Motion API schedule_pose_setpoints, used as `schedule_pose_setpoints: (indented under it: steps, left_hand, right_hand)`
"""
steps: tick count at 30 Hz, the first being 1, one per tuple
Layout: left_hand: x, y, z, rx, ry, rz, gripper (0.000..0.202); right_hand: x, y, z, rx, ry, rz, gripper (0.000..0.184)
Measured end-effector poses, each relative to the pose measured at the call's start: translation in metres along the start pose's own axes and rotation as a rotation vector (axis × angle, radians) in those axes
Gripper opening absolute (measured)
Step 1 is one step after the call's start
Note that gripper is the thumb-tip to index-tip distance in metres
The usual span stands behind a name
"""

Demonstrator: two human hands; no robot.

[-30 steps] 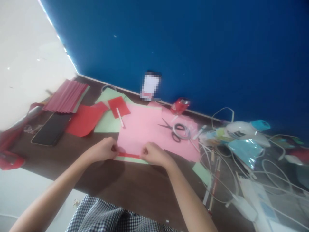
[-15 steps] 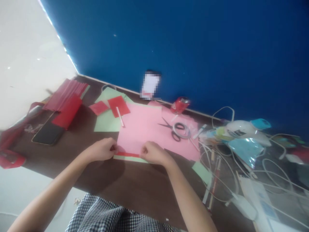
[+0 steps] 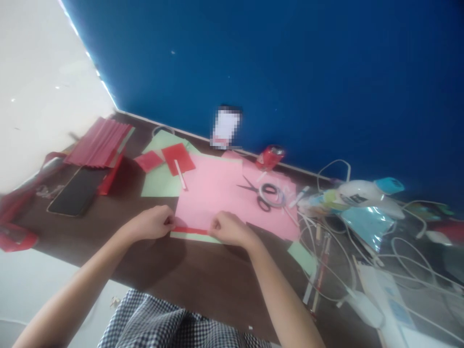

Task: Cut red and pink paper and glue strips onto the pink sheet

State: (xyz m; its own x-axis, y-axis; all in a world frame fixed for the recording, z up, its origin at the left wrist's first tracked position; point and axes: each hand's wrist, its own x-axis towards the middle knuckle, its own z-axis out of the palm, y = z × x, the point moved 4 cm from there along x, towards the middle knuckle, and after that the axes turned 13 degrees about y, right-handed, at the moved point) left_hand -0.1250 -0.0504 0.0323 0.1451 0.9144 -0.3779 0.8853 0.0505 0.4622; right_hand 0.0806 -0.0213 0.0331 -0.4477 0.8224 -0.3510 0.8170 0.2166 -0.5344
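Observation:
My left hand [image 3: 155, 223] is closed at the left end of a narrow red paper strip [image 3: 192, 231]. At the strip's right end, the fingers of my right hand [image 3: 232, 228] are pinched together on it. The strip lies along the near edge of a large pink paper sheet [image 3: 212, 193], with a light green paper edge [image 3: 195, 237] showing just below. Whether the red strip is a separate piece or a folded edge, I cannot tell. Black-handled scissors [image 3: 264, 198] lie open on pink paper beyond my right hand, beside a clear tape roll [image 3: 277, 194].
Left stand pleated pink-red paper [image 3: 99, 143] and a dark phone [image 3: 74, 192]. Red squares [image 3: 179, 159] and a white strip [image 3: 180, 175] lie behind my hands. Cables, a plastic packet [image 3: 368, 224] and pencils [image 3: 322, 270] crowd the right. A blue wall [image 3: 271, 72] bounds the back.
The red end panel of the pleated paper at left has swung to the right and up, baring more of the phone. Both my hands stay almost in place at the red strip.

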Motion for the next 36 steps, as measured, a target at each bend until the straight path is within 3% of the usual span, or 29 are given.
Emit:
schedule_pose_setpoints:
  steps: [21, 36]
  left_hand:
    - [0.0001, 0.0026, -0.0012, 0.022, -0.001, 0.025, 0.020]
    - [0.0001, 0.0048, -0.0043, 0.059, 0.020, -0.028, 0.015]
  right_hand:
    - [0.0005, 0.0021, 0.0030, -0.009, 0.014, 0.027, 0.014]
    - [0.0011, 0.0050, 0.0049, -0.014, 0.033, 0.027, 0.012]
